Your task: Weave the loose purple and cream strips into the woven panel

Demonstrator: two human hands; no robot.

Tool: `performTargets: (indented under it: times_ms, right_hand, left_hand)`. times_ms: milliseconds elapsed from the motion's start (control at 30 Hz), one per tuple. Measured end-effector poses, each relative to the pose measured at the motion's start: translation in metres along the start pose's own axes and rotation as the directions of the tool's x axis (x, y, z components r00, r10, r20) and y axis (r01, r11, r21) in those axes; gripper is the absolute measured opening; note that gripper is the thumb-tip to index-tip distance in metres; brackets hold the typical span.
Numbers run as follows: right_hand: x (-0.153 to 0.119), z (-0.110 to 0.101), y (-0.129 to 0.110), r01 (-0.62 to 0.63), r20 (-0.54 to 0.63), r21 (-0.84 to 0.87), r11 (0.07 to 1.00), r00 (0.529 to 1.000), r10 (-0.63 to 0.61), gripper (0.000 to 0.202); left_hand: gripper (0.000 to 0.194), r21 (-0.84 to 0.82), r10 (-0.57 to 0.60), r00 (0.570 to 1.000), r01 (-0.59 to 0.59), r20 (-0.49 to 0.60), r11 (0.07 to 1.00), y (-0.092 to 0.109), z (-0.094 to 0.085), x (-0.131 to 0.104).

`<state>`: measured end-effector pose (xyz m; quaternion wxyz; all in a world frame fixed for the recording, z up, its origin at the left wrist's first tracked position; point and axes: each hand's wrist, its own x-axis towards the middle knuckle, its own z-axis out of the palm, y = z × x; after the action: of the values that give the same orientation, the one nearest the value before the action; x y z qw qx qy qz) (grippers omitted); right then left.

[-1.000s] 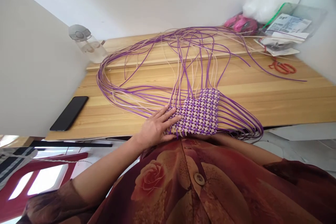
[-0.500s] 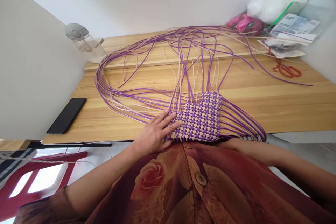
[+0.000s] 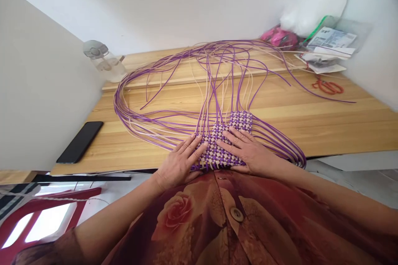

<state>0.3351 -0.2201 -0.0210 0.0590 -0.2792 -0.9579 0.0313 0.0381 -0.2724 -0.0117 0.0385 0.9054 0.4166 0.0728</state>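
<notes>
where weaving (image 3: 214, 144) lies, left hand (image 3: 179, 160) and right hand (image 3: 249, 152) rest.

I am noting smooth wood grain across the tabletop (image 3: 311, 126). At five o'clock, the woven piece (image 3: 218, 136) is showing a knobbly surface, its strands (image 3: 119, 91) looking like smooth plastic. At nine, the phone (image 3: 80, 142) is presenting a smooth, dark face; at two, the white bag (image 3: 317, 2) is appearing filmy; at six, the shirt (image 3: 199, 225) is reading as cloth.

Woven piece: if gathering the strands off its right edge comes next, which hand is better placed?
Probably the right hand: it rests on the woven piece beside the right-edge strands, while the left hand lies at its left side.
</notes>
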Motion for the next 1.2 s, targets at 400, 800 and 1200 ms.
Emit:
performTargets:
  times_ms: [400, 800, 1200]
  right_hand:
    - [0.001, -0.011, 0.001, -0.021, 0.040, 0.036, 0.999, 0.999, 0.020, 0.084]
    - [0.032, 0.000, -0.017, 0.042, -0.272, 0.071, 0.997, 0.962, -0.021, 0.039]
    - [0.055, -0.014, -0.026, 0.052, 0.012, 0.145, 0.988, 0.998, -0.055, 0.056]
  left_hand:
    - [0.053, -0.382, -0.206, 0.961, 0.123, -0.185, 0.916, 0.005, -0.003, -0.011]
    - [0.037, -0.929, -0.796, 0.587, 0.358, 0.147, 0.093, 0.057, 0.041, -0.062]
    - [0.040, -0.910, -0.641, 0.669, 0.395, 0.378, -0.125, 0.052, 0.036, -0.031]
